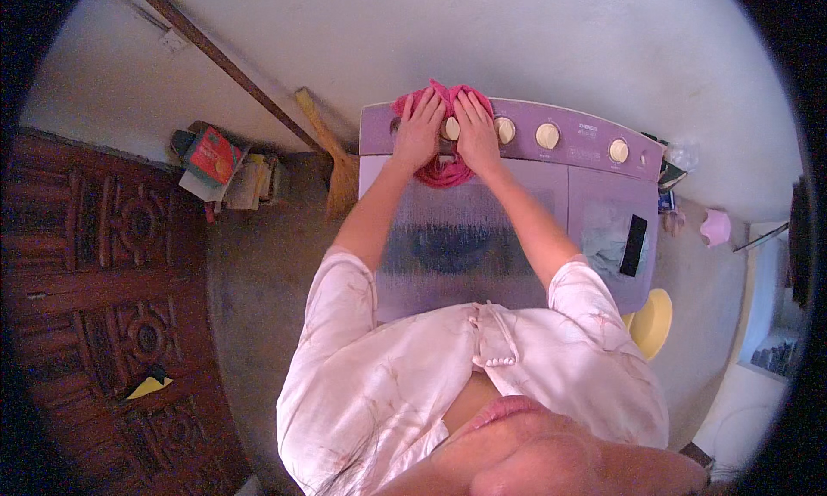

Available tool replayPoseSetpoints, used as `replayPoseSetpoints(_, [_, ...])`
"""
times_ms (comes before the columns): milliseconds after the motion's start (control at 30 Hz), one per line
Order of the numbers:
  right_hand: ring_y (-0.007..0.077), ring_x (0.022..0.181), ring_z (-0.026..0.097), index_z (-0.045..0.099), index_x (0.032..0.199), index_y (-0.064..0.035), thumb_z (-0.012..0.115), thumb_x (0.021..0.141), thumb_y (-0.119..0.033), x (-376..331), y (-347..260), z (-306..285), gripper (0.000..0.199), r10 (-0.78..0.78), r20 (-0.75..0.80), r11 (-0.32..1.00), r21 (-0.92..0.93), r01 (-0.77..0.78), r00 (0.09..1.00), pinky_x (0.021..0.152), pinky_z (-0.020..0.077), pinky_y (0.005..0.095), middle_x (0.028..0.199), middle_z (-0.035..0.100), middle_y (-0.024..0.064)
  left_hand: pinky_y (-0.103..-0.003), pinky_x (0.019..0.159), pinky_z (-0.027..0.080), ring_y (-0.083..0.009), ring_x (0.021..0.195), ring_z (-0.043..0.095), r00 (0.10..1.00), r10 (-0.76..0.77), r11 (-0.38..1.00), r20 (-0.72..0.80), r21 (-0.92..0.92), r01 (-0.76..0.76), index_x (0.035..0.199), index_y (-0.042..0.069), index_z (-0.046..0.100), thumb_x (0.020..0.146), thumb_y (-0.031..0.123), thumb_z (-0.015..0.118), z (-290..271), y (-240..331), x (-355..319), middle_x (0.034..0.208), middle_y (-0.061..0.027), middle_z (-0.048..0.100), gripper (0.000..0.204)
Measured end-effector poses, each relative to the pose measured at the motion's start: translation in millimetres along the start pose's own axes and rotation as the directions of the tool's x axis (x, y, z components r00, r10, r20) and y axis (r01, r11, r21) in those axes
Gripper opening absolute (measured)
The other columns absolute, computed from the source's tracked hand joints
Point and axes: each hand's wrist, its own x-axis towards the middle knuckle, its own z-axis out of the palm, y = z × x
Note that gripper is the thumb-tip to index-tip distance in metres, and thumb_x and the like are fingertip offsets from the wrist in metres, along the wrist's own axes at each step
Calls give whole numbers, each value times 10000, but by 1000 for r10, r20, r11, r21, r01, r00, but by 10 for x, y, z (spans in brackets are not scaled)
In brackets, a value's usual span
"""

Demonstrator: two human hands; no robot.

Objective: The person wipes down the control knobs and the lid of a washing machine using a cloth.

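A purple twin-tub washing machine (594,182) stands against the wall before me. Both my hands are at the left part of its control panel (581,137), on a bright pink cloth (444,174). My left hand (419,139) and my right hand (475,136) press the cloth down, fingers stretched forward over it. Part of the cloth sticks out past my fingertips, and a rumpled part hangs below between my wrists. A cream knob (451,129) shows between the hands. Further right sit more cream knobs (548,135). My palms hide the middle of the cloth.
Dark clothes show blurred through the wide left lid (452,246). A black rectangular object (634,245) lies on the smaller right lid. A broom (340,173) and a wooden pole (233,70) lean at the left, near stacked boxes (215,162) and a carved door (146,229). A yellow basin (652,324) is at the right.
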Motion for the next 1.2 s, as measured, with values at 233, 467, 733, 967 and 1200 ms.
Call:
replayPoseSetpoints(233, [367,1463,370,467,1450,31,539,873,-25,-1408,-501,-190,585,108,96,990,81,-116,989,1188,315,493,1563,412,192,-553,1244,170,-342,1487,345,984,-127,975,128,-168,147,1416,-27,507,838,116,612,-347,698,-1271,1513,-185,482,605])
replayPoseSetpoints(467, [363,1465,356,463,1462,16,560,837,11,-667,-437,-132,632,114,42,988,101,-118,993,1189,307,500,1563,410,178,-560,1242,171,-367,1428,416,986,-113,990,125,-75,123,1420,-9,500,811,125,641,-237,421,-627,1462,-182,527,639])
replayPoseSetpoints(733, [375,1468,350,481,1462,-7,573,813,21,-1076,-491,-184,656,122,58,971,200,-131,991,1189,307,518,1553,429,176,-592,1230,159,-361,1502,309,958,-281,907,52,-313,283,1459,21,473,796,43,624,-156,700,-1003,1518,-177,470,680])
replayPoseSetpoints(967, [366,1455,369,489,1460,-37,564,822,44,-709,-479,-193,648,145,-1,963,232,-141,989,1180,310,503,1542,449,160,-606,1222,164,-360,1499,313,968,-239,955,72,-165,248,1453,32,499,790,34,626,-270,580,-726,1520,-158,473,675])
replayPoseSetpoints(1200, [365,1448,378,490,1464,-42,564,857,-6,-1200,-437,-138,612,104,64,982,151,-112,993,1168,322,508,1529,467,152,-568,1230,186,-364,1474,351,952,-265,923,152,-245,296,1447,15,489,867,122,591,-312,972,-1129,1499,-188,476,598])
